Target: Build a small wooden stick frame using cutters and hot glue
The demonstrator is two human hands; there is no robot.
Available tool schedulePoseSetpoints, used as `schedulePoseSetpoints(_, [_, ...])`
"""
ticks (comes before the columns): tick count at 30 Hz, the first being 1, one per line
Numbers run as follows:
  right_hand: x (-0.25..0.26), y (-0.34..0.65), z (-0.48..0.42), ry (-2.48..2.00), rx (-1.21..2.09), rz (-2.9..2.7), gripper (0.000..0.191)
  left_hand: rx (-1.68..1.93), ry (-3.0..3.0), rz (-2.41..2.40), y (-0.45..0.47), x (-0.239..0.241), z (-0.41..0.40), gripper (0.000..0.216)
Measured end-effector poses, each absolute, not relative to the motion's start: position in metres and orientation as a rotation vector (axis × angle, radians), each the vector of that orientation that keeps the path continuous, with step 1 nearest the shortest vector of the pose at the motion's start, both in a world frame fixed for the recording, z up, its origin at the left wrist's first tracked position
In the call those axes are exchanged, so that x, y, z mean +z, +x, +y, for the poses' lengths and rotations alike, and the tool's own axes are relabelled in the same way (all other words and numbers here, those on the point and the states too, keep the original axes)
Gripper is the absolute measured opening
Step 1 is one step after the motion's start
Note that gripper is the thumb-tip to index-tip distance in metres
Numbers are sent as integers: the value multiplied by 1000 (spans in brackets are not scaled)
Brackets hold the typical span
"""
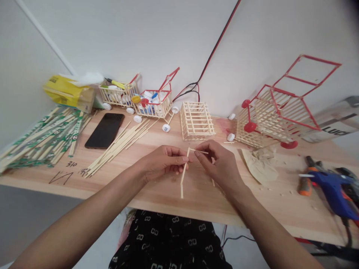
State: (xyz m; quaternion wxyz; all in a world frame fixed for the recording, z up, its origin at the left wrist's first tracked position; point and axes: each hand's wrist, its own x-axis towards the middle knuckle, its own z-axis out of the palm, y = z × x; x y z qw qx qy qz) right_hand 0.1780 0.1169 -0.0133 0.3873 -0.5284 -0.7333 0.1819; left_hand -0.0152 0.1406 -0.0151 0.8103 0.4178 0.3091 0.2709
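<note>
My left hand [162, 161] pinches a long thin wooden stick [183, 175] near its top end, the stick hanging down toward the table's front edge. My right hand [220, 162] pinches a short wooden stick [199, 151] that meets the long one at its top, forming a corner. Both hands hover just above the wooden table [168, 194], close together at its middle. Right behind them stands a small plain wooden stick cage [196, 120].
A loose pile of sticks [120, 144], a black phone [105, 130] and wrapped chopstick packs [42, 138] lie at left. Two small stick carts with bottle caps [153, 101] stand at the back. A large red-edged stick cart [280, 112] sits right, with a blue glue gun [333, 186] and crumpled paper [260, 164].
</note>
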Motion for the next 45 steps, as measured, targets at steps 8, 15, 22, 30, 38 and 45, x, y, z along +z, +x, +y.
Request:
schedulePoseSetpoints(8, [-14,178,117,-1352,472,-1844,5,577,899,664,-16,-16,140,19])
schedulePoseSetpoints(15, [-14,177,117,-1356,481,-1840,6,568,903,661,-16,-16,140,18])
schedulePoseSetpoints(22, [-13,176,115,-1366,483,-1818,6,573,897,663,-16,-15,140,21])
schedulePoseSetpoints(30, [-15,176,115,-1403,498,-1800,9,578,904,650,-16,-16,140,20])
schedulePoseSetpoints(38, [-14,176,114,-1417,510,-1797,10,586,903,653,-16,-14,139,19])
schedulePoseSetpoints(45, [-13,176,115,-1409,505,-1804,10,580,897,649,-16,-15,139,17])
